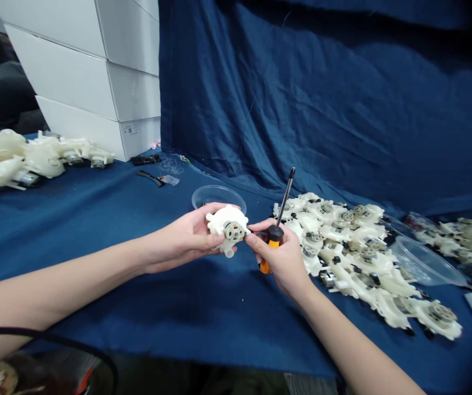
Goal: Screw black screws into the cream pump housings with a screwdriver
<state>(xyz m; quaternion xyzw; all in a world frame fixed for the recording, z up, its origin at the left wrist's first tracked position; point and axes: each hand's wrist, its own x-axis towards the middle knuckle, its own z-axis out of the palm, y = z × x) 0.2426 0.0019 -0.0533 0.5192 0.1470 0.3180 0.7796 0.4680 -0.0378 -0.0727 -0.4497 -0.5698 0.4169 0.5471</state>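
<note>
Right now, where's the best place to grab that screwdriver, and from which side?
Grip the screwdriver by its thick orange and black handle, coming from below, as the right hand does. The thin shaft points up and away past the fingers, so the handle is the part that fills a fist.

- Screwdriver: glossy orange-and-black plastic handle, smooth dark metal shaft
- Pump housing, just left of the screwdriver: matt cream plastic
- Motor end on that housing: dull metal
- Bowl, behind the screwdriver: clear glossy plastic
- Table cover, below the screwdriver: matt navy cloth
- Boxes, far left of the screwdriver: smooth matt white card
</note>
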